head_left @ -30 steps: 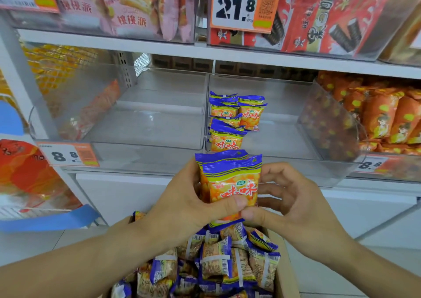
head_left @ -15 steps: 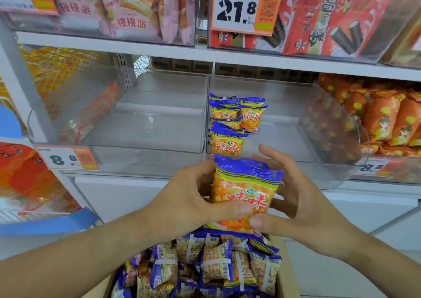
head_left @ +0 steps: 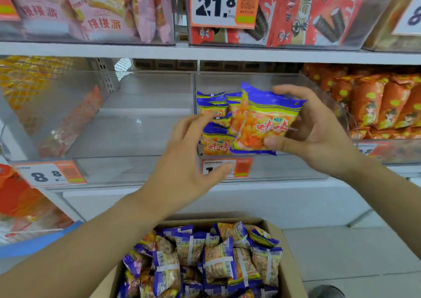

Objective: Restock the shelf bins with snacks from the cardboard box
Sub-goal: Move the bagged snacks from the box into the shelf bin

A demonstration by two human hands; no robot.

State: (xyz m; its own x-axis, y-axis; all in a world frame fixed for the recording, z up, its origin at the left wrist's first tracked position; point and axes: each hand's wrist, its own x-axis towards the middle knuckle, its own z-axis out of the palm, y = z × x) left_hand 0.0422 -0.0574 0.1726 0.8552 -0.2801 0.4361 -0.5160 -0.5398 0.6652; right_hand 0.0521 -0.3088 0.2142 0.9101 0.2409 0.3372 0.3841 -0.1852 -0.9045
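1. The right hand [head_left: 319, 136] is gripping a blue-and-orange snack packet [head_left: 264, 124], thumb pressing its lower edge and fingers curling over its top, at about 1 o'clock from the view's centre.
2. The packet is hanging tilted over the front of the clear shelf bin [head_left: 284, 168], just beside the packets already standing [head_left: 214, 108] at the bin's 9 o'clock side.
3. The left hand [head_left: 191, 161] is hovering with fingers spread wide, holding nothing, apart from the packet.
4. The cardboard box [head_left: 293, 263] is sitting at 6 o'clock, full of matching snacks.
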